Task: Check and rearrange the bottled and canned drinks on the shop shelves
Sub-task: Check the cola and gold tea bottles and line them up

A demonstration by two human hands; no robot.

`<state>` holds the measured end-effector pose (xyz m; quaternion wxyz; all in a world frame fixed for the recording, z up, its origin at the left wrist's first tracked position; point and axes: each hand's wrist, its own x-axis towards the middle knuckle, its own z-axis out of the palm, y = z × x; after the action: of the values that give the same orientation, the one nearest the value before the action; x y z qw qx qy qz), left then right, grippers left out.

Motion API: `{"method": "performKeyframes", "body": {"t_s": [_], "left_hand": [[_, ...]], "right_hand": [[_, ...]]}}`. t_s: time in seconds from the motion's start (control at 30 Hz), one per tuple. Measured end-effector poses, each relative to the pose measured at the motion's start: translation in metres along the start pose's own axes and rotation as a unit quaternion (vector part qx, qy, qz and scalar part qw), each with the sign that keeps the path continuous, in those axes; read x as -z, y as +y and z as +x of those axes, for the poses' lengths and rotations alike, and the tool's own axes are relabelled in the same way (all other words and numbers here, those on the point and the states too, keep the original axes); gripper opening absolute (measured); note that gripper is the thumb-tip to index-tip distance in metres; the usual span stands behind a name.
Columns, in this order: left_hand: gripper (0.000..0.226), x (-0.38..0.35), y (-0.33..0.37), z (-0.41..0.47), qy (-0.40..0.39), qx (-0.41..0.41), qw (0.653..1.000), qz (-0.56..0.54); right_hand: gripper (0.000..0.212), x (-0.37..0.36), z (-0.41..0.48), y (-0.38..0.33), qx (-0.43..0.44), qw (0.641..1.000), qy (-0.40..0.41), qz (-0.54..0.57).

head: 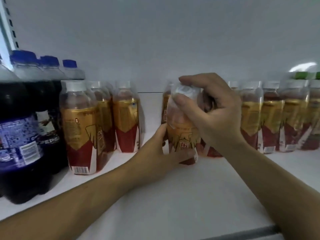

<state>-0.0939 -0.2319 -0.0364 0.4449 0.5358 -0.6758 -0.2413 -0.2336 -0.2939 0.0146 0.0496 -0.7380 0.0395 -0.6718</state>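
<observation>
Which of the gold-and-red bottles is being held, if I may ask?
The middle bottle: right hand over its cap, left hand gripping it low down.

Your one head view, facing forward and seemingly slightly down onto the shelf (190, 196), close in, left hand (162, 149), right hand (214, 115) and held bottle (183, 134) at centre.
</observation>
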Motion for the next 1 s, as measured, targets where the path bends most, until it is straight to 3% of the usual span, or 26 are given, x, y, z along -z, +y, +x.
{"method": "performKeyframes", "body": {"t_s": [0.1,0.23,0.33,0.4,0.47,0.57,0.77,0.87,1.0], "left_hand": [[0.056,0.001,0.0,-0.002,0.027,-0.002,0.998,-0.054],[0.052,0.005,0.006,-0.009,0.059,0.005,0.988,-0.142],[0.051,0.011,0.012,-0.011,0.081,0.01,0.973,-0.215],[0.057,0.016,0.013,-0.014,0.066,0.01,0.966,-0.251],[0.051,0.018,0.01,-0.019,0.03,0.002,0.964,-0.264],[0.035,0.015,0.008,-0.023,0.016,-0.002,0.952,-0.306],[0.067,0.01,0.019,-0.021,0.065,0.017,0.975,-0.214],[0.06,0.011,0.019,-0.022,0.087,0.03,0.962,-0.256],[0.05,0.017,0.02,-0.023,0.011,0.072,0.905,-0.42]], "right_hand": [[0.035,0.0,-0.002,-0.003,-0.046,0.999,-0.004,0.022],[0.062,0.003,0.0,-0.001,-0.173,0.981,-0.031,0.085],[0.08,-0.001,0.001,0.001,-0.35,0.906,-0.142,0.19],[0.072,-0.002,0.002,-0.001,-0.431,0.841,-0.208,0.251],[0.054,-0.001,0.002,-0.003,-0.438,0.822,-0.234,0.279],[0.04,0.0,-0.001,-0.002,-0.407,0.845,-0.205,0.281],[0.072,-0.004,-0.004,0.003,-0.394,0.866,-0.12,0.282],[0.061,-0.006,-0.003,0.0,-0.415,0.84,-0.14,0.322],[0.059,0.0,0.003,0.0,-0.453,0.773,-0.14,0.421]]}}
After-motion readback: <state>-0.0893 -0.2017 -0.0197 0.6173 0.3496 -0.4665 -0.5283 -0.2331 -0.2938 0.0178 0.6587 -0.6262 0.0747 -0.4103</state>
